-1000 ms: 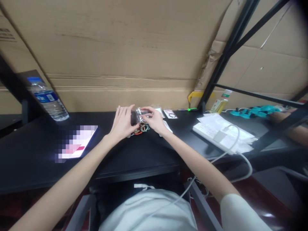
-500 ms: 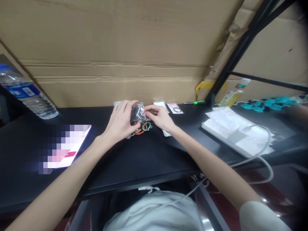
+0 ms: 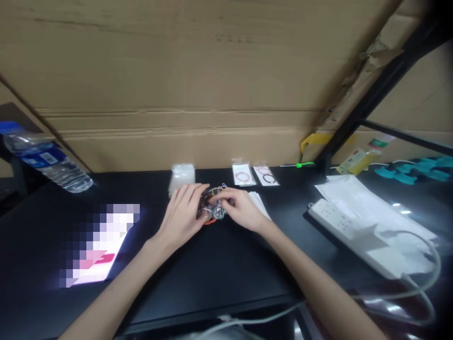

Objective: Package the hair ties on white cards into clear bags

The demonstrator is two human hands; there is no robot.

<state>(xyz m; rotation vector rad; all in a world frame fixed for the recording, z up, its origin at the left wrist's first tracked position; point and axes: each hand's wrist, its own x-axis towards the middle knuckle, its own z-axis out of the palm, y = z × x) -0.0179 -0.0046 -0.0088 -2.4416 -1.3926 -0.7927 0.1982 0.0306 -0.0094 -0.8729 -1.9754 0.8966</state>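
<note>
My left hand (image 3: 184, 208) curls its thumb and fingers round a small clear plastic bag (image 3: 204, 206), partly hidden by the fingers. My right hand (image 3: 245, 208) meets it from the other side, fingers bent together over a pile of cord bracelets (image 3: 211, 221). What those fingertips pinch, if anything, is hidden. Orange and pale green cords show under the hands, with a shiny round piece (image 3: 218, 211) between them. Behind my left hand lies a stack of clear bags (image 3: 182, 176). White cards (image 3: 259, 204) lie partly under my right hand.
Two bagged bracelets on cards (image 3: 242, 175) (image 3: 266, 176) lie by the cardboard wall (image 3: 184, 61). At left are a lit phone (image 3: 102, 250) and a tilted water bottle (image 3: 49, 158). A power strip (image 3: 348, 233), papers (image 3: 357, 198) and a yellowish bottle (image 3: 364, 156) are at right.
The camera view has tilted upward and shifted left, so most things appear lower. My hands have lowered the clear bag onto the bracelets. The stack of bags behind is more exposed.
</note>
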